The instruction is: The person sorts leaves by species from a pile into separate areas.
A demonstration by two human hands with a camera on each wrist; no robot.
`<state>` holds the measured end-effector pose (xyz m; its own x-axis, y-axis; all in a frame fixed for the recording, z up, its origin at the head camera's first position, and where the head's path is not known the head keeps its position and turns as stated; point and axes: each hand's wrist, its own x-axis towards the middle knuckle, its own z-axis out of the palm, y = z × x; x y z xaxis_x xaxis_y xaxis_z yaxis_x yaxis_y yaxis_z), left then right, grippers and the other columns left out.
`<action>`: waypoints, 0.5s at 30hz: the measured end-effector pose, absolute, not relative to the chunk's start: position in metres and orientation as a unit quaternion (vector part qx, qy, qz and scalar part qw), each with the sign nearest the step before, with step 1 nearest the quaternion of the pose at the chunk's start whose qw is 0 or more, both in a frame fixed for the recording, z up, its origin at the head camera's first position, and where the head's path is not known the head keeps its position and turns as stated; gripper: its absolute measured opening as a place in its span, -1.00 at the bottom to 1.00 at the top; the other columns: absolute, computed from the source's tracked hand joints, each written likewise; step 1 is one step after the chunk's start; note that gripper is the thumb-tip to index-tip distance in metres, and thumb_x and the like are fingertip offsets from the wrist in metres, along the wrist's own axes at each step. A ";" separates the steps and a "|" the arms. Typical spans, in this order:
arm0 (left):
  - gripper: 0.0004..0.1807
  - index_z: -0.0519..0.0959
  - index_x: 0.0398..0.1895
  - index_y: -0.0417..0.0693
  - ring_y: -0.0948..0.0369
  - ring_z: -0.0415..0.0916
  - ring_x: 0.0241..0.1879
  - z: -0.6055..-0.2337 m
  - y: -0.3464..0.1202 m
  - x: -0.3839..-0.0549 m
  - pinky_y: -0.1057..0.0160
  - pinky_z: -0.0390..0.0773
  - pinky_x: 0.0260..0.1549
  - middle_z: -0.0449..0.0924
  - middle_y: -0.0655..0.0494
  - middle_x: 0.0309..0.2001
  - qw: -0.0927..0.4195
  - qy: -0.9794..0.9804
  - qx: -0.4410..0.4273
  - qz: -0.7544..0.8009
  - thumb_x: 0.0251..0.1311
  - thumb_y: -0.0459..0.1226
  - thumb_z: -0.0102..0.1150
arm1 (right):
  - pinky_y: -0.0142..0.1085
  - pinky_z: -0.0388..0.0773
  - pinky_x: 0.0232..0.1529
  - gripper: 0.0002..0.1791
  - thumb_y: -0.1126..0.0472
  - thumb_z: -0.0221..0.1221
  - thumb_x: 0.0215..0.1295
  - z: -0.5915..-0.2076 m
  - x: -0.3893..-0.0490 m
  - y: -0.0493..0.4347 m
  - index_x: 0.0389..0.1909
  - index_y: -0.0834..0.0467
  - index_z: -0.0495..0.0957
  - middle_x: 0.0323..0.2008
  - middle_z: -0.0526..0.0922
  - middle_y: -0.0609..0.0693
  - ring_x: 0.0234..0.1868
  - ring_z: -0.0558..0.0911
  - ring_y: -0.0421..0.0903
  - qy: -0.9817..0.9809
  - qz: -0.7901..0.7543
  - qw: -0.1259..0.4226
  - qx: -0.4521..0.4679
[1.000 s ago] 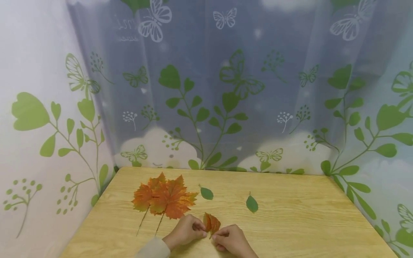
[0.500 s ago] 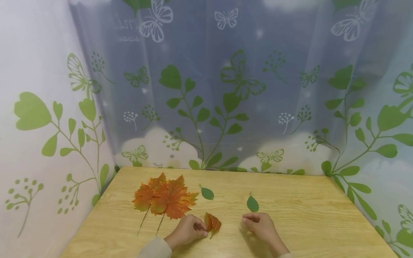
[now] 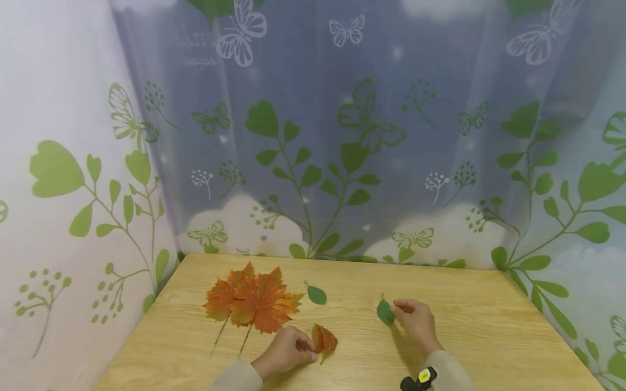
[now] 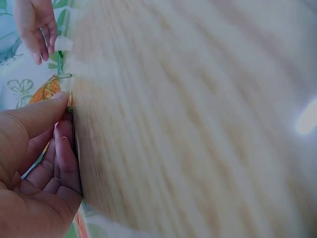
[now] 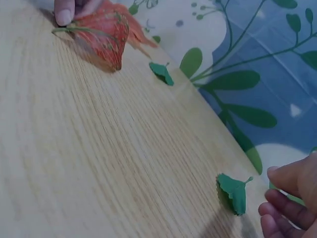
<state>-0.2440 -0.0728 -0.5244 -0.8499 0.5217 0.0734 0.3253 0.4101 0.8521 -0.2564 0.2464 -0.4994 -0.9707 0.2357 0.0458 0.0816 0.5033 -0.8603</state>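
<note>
A small orange-red artificial leaf (image 3: 328,342), folded along its middle, lies at the front of the table. My left hand (image 3: 287,350) pinches its edge between thumb and fingers; the right wrist view shows the thumb at the stem end of this folded leaf (image 5: 101,32). Farther right, my right hand (image 3: 418,323) reaches over a green leaf (image 3: 383,311) with a short stem. In the right wrist view, the thumb and fingers of my right hand (image 5: 290,201) are spread apart, just beside that green leaf (image 5: 235,193). Nothing sits between them.
Large orange maple leaves (image 3: 266,304) on thin dark stems overlap at the table's left. A second green leaf (image 3: 317,295) lies right of them. Behind the wooden table (image 3: 464,293) hangs a printed curtain (image 3: 303,65). A black wrist device (image 3: 419,378) shows at my right sleeve.
My right hand has let go of the folded orange leaf and moved right and away to the green leaf. My left hand has stayed at the orange leaf.
</note>
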 end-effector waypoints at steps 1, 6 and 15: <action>-0.94 0.73 -0.44 -0.12 0.42 0.50 -0.53 -0.525 -0.072 -0.244 0.40 0.50 -0.50 0.70 0.17 -0.46 0.101 0.834 0.254 0.479 0.02 -0.32 0.41 | -0.17 0.60 -0.18 -0.67 0.23 0.19 0.31 -0.501 -0.259 0.246 -0.01 0.37 0.57 -0.10 0.65 0.24 -0.13 0.64 0.08 -0.864 0.488 0.086 -0.091; -0.93 0.73 -0.44 -0.14 0.43 0.51 -0.52 -0.524 -0.072 -0.244 0.40 0.51 -0.49 0.70 0.15 -0.45 0.099 0.833 0.255 0.482 0.01 -0.33 0.42 | -0.05 0.55 -0.09 -0.67 0.24 0.21 0.28 -0.510 -0.270 0.245 -0.04 0.40 0.58 -0.12 0.65 0.29 -0.06 0.59 0.20 -0.867 0.476 0.110 -0.098; -0.94 0.73 -0.44 -0.13 0.43 0.50 -0.53 -0.524 -0.072 -0.243 0.41 0.51 -0.49 0.70 0.17 -0.46 0.103 0.831 0.252 0.485 0.02 -0.33 0.41 | 0.00 0.51 -0.19 -0.65 0.23 0.30 0.18 -0.524 -0.281 0.243 -0.13 0.43 0.60 -0.23 0.67 0.27 -0.19 0.61 0.18 -0.899 0.406 0.121 -0.109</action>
<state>-0.2433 -0.0721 -0.5242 -0.8519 0.5186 0.0725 0.3178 0.4020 0.8587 -0.2806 0.2426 -0.5239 -0.9468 0.2947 0.1290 0.0984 0.6471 -0.7560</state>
